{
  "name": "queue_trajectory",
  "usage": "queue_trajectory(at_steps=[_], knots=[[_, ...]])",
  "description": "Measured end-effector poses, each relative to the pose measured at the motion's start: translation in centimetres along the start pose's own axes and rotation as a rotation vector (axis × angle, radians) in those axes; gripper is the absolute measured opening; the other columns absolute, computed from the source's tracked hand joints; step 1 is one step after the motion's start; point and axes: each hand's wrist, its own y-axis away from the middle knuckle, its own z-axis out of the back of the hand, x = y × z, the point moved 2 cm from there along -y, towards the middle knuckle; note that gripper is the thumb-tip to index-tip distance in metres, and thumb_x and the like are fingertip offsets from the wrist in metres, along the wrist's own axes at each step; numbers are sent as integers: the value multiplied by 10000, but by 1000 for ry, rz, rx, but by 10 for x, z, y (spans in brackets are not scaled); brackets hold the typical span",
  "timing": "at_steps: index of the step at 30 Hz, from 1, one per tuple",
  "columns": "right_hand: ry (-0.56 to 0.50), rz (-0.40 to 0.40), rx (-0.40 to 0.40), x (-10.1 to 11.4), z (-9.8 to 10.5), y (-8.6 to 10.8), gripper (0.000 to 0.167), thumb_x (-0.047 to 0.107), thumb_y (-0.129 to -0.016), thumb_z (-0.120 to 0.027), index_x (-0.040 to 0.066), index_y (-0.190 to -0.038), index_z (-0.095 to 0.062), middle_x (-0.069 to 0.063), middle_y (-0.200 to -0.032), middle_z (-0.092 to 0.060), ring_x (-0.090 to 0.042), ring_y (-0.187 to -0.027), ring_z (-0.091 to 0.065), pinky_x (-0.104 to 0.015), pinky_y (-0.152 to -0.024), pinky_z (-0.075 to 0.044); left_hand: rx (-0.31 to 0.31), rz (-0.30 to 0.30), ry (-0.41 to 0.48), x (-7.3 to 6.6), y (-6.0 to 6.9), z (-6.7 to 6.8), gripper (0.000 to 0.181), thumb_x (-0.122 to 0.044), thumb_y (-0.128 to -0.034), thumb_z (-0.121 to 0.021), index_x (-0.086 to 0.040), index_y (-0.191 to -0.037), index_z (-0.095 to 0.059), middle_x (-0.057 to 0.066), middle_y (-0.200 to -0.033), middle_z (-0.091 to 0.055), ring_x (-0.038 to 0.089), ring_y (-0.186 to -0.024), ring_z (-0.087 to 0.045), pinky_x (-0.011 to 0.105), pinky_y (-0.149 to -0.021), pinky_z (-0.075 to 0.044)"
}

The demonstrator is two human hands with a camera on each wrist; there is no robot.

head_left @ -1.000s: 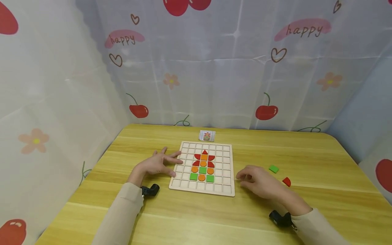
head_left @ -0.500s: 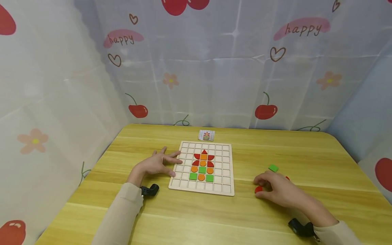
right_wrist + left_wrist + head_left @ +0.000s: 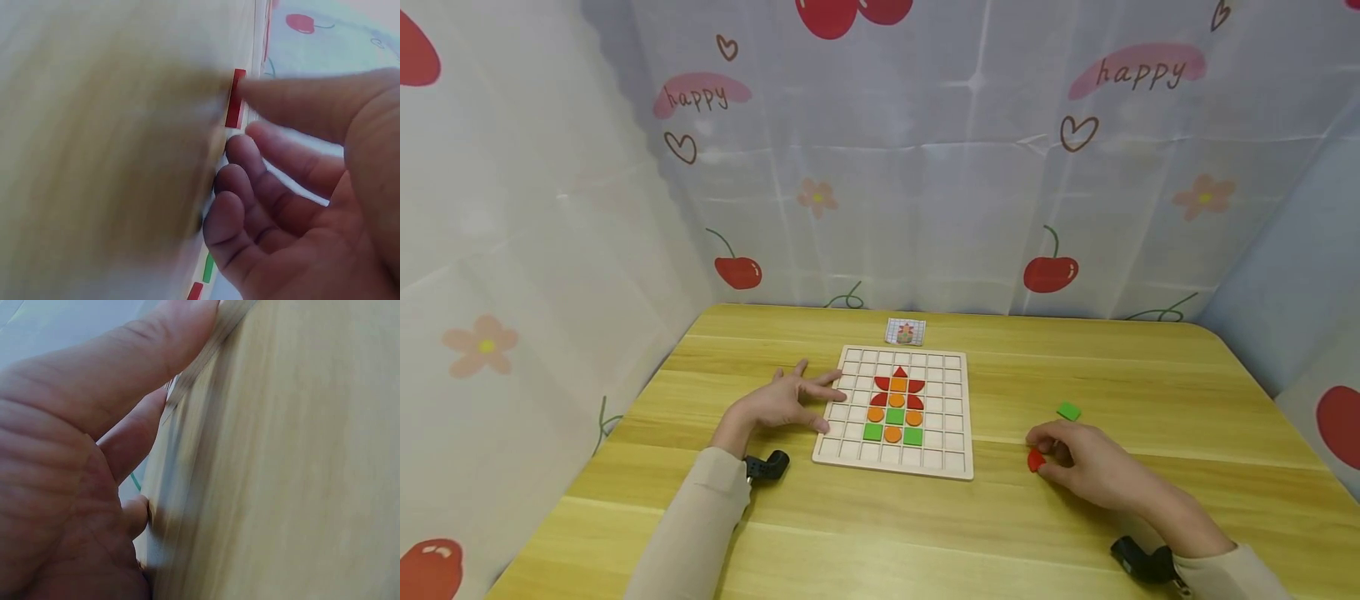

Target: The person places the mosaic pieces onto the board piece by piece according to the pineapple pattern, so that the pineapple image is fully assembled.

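Observation:
In the head view a pale wooden grid board (image 3: 947, 450) lies on the table, bearing red, orange and green tiles in a figure. My left hand (image 3: 786, 402) rests with spread fingers at the board's left edge; its thumb meets the board's side in the left wrist view. Right of the board, my right hand (image 3: 1086, 462) holds a red quarter-circle tile (image 3: 1036, 460) low at the tabletop between thumb and forefinger. The right wrist view shows the thumb against this red tile (image 3: 235, 100), the other fingers curled loosely.
A green square tile (image 3: 1069, 411) lies beyond my right hand. Another red tile (image 3: 195, 291) shows in the right wrist view; my hand hides it from the head view. Behind the board is a small pattern card (image 3: 906, 332). A printed curtain (image 3: 880, 225) hangs behind the table.
My right hand has moved right, away from the board, and a red tile now shows at its fingertips. That tile has turned slightly since half a second ago. The left hand stays put.

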Motion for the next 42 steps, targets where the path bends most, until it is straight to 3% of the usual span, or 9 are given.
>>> queue_trajectory(at_steps=[6,14,20,23,28,35,42], knots=[[30,-46,-23,4,-2,0,298,267,-840,-866,119,-1027,-686,76,-885,-619,-36,-770,-517,-224,-664,-468,0,4,1,-3,0,1,565,-434,-804,-852,-378,-1343,-690,-136,-1669,-323,407,-1594,159,684,-1203,207],[12,-81,32,8,-5,-3,196,111,-894,-794,126,-1074,-718,64,-946,-652,-63,-834,-574,-239,-706,-513,3,6,1,-1,0,0,564,-435,-804,-852,-379,-1341,-691,-135,-1668,-326,409,-1594,159,686,-1202,208],[6,-42,-4,8,-3,-4,229,11,-932,-713,113,-1137,-712,50,-1013,-688,-52,-880,-607,-249,-731,-545,4,9,7,0,0,0,566,-434,-803,-854,-380,-1343,-690,-142,-1667,-326,403,-1594,163,685,-1203,206],[-5,-57,-21,7,-4,-3,183,112,-931,-754,105,-1104,-694,55,-955,-672,-48,-831,-584,-233,-696,-519,3,10,5,0,0,-1,570,-439,-802,-854,-385,-1344,-687,-149,-1666,-325,400,-1595,163,682,-1205,206],[35,-85,-19,8,-6,-3,316,309,-850,-856,125,-1036,-679,56,-914,-619,-88,-803,-530,-243,-688,-477,-1,9,7,-1,0,0,568,-431,-802,-855,-378,-1343,-690,-142,-1666,-327,405,-1594,160,683,-1204,208],[-3,-59,49,10,-6,-4,218,188,-888,-816,121,-1072,-721,43,-994,-667,-48,-852,-597,-236,-720,-535,3,9,7,0,0,0,561,-419,-810,-852,-374,-1345,-689,-139,-1669,-322,397,-1595,164,681,-1205,206],[-9,-13,81,10,-3,-4,229,145,-895,-799,115,-1112,-732,45,-1020,-671,-13,-860,-597,-229,-722,-546,-1,6,12,1,0,-1,562,-423,-803,-857,-371,-1339,-695,-142,-1670,-320,397,-1595,165,680,-1204,210]])
